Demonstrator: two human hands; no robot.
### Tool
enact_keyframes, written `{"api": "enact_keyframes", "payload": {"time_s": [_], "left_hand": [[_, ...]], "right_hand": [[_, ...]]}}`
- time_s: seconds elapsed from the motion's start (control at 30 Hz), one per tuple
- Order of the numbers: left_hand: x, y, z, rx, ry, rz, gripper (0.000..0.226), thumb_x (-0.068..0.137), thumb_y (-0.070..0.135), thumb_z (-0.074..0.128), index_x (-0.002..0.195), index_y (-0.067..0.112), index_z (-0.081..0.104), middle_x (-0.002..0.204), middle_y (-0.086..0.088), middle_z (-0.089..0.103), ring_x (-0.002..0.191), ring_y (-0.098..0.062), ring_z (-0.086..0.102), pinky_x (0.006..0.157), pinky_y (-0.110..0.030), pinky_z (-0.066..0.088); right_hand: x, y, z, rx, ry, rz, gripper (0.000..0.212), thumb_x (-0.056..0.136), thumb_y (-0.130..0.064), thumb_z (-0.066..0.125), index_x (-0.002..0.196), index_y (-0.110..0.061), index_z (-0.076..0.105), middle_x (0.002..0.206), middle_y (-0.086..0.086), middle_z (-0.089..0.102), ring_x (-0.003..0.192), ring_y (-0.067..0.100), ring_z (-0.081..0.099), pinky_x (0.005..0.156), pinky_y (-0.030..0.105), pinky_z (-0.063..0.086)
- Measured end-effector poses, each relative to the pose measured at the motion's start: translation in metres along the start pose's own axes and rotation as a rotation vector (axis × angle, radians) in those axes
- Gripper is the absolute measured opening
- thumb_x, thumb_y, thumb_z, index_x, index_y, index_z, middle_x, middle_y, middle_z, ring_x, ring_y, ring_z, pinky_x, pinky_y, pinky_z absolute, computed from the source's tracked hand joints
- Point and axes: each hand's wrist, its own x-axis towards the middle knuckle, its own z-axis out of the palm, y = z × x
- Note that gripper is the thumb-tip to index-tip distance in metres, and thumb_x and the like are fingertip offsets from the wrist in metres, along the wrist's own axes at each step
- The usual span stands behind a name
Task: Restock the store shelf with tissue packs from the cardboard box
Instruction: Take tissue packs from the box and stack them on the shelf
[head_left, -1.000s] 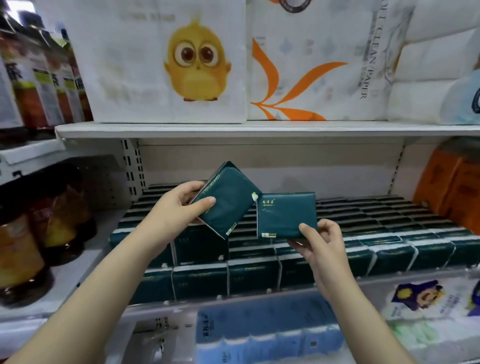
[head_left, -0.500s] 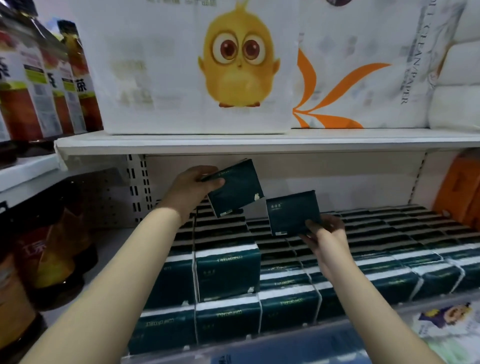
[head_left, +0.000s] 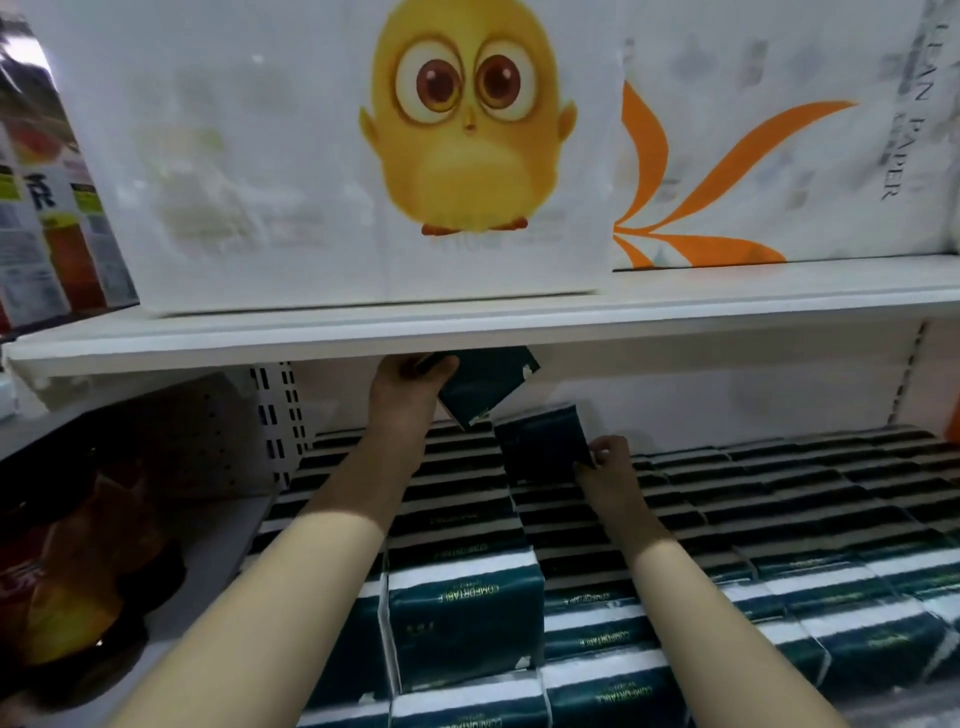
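Holding 2 dark green packs, I reach deep into the shelf (head_left: 228, 530). My left hand (head_left: 410, 384) is up high, just under the top shelf (head_left: 519, 322). Its thumb and fingers are curled tight on the left pack (head_left: 485, 387), which is tilted with 1 corner pointing down. My right hand (head_left: 605, 462) is lower and off to the right. Its fingers pinch the bottom right corner of the right pack (head_left: 543, 447). That pack stands almost upright, just above the rows of packs (head_left: 462, 613) that fill the shelf. The 2 packs in my hands are close, but I cannot tell if they touch. On the top shelf sits a big white chick bag (head_left: 363, 156). Beside it is a leaf bag (head_left: 753, 156) with orange leaves. Bottles (head_left: 31, 218) stand far left.
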Motion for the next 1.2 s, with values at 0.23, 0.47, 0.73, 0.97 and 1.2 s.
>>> {"api": "enact_keyframes", "payload": {"time_s": [0.23,0.47,0.73,0.97,1.2], "left_hand": [[0.008,-0.017,0.009,-0.053,-0.022,-0.049,0.033,0.087,0.019,0.07,0.119,0.011,0.066,0.112,-0.004,0.069,0.101,-0.018,0.065,0.094,-0.029,0.051],[0.006,-0.026,0.011,0.017,-0.092,0.052,0.021,0.092,0.014,0.062,0.112,0.014,0.068,0.099,0.0,0.07,0.085,-0.009,0.066,0.066,-0.01,0.05],[0.0,-0.023,0.014,0.057,-0.2,0.06,0.038,0.085,0.022,0.074,0.119,0.012,0.061,0.112,0.0,0.067,0.098,-0.01,0.064,0.074,-0.009,0.049],[-0.01,-0.019,0.02,0.124,-0.358,0.127,0.03,0.088,0.021,0.07,0.116,0.015,0.062,0.113,0.001,0.065,0.104,-0.008,0.061,0.077,-0.006,0.047],[-0.007,-0.035,0.012,0.623,-0.248,0.226,0.023,0.096,0.018,0.056,0.117,0.012,0.065,0.12,-0.002,0.064,0.105,-0.013,0.056,0.089,-0.017,0.042]], "right_hand": [[0.013,0.005,0.004,-0.238,-0.04,-0.037,0.037,0.094,-0.015,0.062,0.126,-0.001,0.051,0.114,0.009,0.057,0.104,0.021,0.055,0.086,0.026,0.041],[0.013,-0.02,-0.001,-0.275,-0.078,-0.03,0.043,0.104,-0.025,0.041,0.14,-0.003,0.046,0.142,0.014,0.05,0.125,0.027,0.049,0.108,0.033,0.037],[-0.004,-0.061,-0.034,-0.004,-0.206,-0.163,0.044,0.098,-0.041,0.052,0.139,-0.026,0.048,0.129,-0.007,0.058,0.115,0.009,0.056,0.098,0.026,0.045],[-0.02,-0.066,-0.042,-0.04,-0.236,-0.312,0.032,0.094,-0.023,0.063,0.124,-0.028,0.053,0.115,-0.015,0.064,0.102,-0.005,0.061,0.076,0.011,0.049],[-0.02,-0.035,-0.063,0.165,-0.078,-0.115,0.029,0.096,-0.014,0.059,0.124,-0.02,0.058,0.118,0.002,0.067,0.106,0.021,0.063,0.087,0.033,0.051]]}}
